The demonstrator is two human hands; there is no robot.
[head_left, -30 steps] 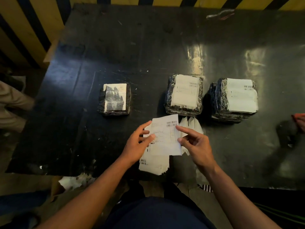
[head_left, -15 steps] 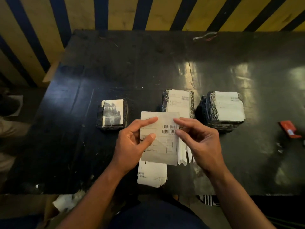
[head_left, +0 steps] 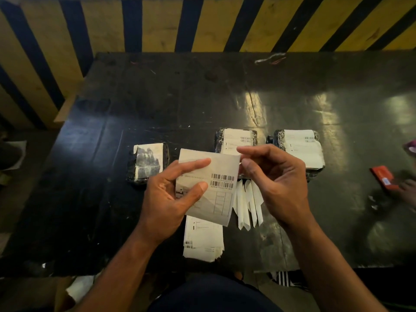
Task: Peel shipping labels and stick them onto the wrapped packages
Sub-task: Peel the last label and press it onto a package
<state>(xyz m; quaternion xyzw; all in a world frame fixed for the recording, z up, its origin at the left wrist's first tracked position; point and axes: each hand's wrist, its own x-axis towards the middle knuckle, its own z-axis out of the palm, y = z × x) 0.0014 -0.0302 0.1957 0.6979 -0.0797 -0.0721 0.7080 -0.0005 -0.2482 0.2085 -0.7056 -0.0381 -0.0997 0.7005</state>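
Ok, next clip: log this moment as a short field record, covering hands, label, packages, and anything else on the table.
left hand: holds the shipping label between thumb and fingers
right hand: pinches the label's top right corner
labelled packages: middle package, right package
left package: wrapped, no shipping label visible
label stack: on the table, under the held label
backing strips: beside the stack
red object: at right edge

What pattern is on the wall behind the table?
Slanted yellow and dark blue-black stripes on the wall, seen plainly in the head view.
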